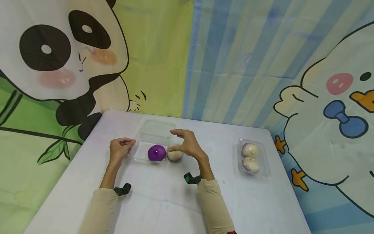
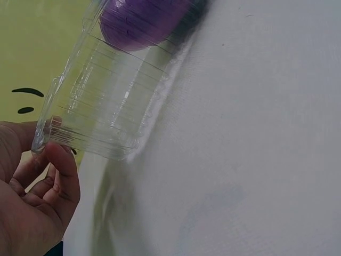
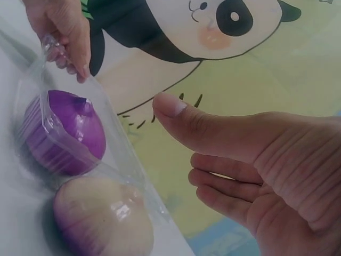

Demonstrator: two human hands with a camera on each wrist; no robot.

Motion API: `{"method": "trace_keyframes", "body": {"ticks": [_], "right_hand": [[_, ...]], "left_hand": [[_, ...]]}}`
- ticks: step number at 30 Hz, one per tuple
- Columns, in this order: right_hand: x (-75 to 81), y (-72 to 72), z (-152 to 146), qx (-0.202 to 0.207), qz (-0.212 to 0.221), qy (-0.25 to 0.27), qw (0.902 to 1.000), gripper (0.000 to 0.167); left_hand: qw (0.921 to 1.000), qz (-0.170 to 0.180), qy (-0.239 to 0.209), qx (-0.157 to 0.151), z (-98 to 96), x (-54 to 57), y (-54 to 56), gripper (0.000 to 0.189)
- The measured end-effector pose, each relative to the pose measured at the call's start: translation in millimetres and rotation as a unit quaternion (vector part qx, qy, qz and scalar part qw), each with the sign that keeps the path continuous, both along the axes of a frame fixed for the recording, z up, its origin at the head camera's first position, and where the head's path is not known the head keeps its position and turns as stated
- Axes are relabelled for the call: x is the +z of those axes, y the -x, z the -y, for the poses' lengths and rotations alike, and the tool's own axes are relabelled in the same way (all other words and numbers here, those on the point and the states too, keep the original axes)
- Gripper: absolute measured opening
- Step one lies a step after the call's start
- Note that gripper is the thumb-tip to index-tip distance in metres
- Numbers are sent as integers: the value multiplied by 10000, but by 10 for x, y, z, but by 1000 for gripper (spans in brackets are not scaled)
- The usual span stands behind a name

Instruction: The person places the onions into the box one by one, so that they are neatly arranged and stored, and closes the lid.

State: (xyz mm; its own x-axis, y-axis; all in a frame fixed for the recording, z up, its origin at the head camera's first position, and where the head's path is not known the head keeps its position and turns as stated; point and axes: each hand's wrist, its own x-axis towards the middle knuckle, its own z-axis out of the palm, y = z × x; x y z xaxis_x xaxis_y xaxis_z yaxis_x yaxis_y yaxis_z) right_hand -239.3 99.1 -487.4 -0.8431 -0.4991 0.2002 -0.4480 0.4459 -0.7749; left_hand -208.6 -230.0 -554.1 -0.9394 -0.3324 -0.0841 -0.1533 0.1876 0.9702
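Beige sleeves (image 1: pixel 100 208) lie nearest, over the white worktop (image 1: pixel 163 204). The left hand (image 1: pixel 119 150) pinches a clear, ribbed plastic container (image 1: pixel 141 152) by one end; the right hand (image 1: pixel 187 143), thumb and fingers parted, holds nothing near a rounded pale onion (image 1: pixel 175 156) just outside. Advised: pinch lightly, as thin plastic may flex; cup the pale onion both sides against rolling. Inside sits a glossy purple onion (image 1: pixel 156 152); beyond, the opened lid (image 1: pixel 156 127).

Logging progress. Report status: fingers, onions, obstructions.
Left fingers pinch edge of clear container. Right fingers empty. Purple onion inside; pale onion outside, beside it. No obstruction visible.
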Motion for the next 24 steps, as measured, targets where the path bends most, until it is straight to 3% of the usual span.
{"method": "trace_keyframes", "body": {"ticks": [14, 24], "right_hand": [[-132, -30, -166, -259, 388, 169, 9988, 85], [-263, -49, -192, -340, 430, -62, 9985, 88]], "left_hand": [[10000, -25, 39, 46, 1, -5, 4, 26], [10000, -24, 32, 32, 3, -17, -4, 26]]}}
